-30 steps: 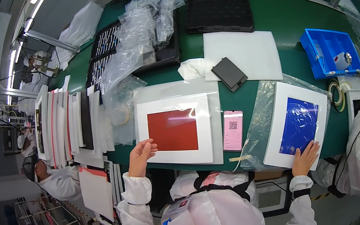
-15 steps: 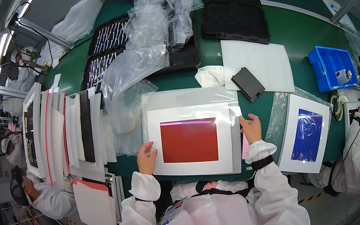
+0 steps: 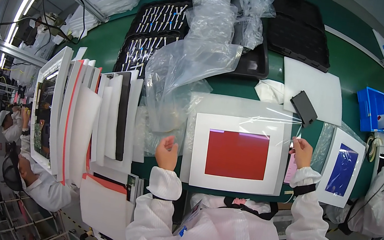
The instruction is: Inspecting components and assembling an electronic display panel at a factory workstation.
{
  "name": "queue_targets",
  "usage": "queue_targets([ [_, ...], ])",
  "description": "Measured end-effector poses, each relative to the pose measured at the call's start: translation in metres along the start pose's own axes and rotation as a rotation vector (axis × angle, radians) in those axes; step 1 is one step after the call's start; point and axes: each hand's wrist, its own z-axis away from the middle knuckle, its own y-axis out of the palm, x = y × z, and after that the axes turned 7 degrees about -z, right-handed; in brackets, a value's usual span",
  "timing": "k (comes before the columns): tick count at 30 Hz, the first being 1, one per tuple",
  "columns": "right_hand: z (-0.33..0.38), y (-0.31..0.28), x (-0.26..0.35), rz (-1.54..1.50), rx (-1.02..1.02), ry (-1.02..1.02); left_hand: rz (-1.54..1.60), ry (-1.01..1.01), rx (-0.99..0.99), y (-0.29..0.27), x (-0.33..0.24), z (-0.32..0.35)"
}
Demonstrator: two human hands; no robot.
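We compare with the earlier views: our right hand [image 3: 302,152] was on the blue-faced panel [image 3: 343,168] a second ago, then crossed to the red-faced panel [image 3: 237,153] half a second ago. Now it sits at that panel's upper right corner, fingers pinched on the edge of the clear film [image 3: 249,110] that lies over it. The red-faced panel has also been pulled in and now lies square in front of us on the green desk [image 3: 358,66]. We judge the work has switched from the blue-faced panel to the red one, film handling in progress.

Our left hand [image 3: 166,152] rests just left of the red-faced panel's lower left corner, fingers curled loosely; it seems to hold nothing, though we cannot tell whether it touches the film.

Look of the red-faced panel: flat, white frame, solid red rectangle in the middle, glare streaks from the film along its top and right side. Film overhangs beyond the frame's top edge.

Around that panel: crumpled plastic bags [image 3: 196,65] up-left of it, a small dark block [image 3: 304,108] just above its upper right corner, a pink slip [image 3: 290,168] touching its right edge, the blue-faced panel further right.
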Motion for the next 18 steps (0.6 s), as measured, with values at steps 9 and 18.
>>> queue_targets([
  [9,-0.019,-0.005,-0.015,0.264,-0.097,-0.105,-0.425,-0.065,-0.251,-0.013,0.015,-0.007],
  [18,-0.111,-0.027,0.019,0.927,-0.131,-0.475,-0.77,-0.248,-0.263,-0.007,0.016,-0.016],
])
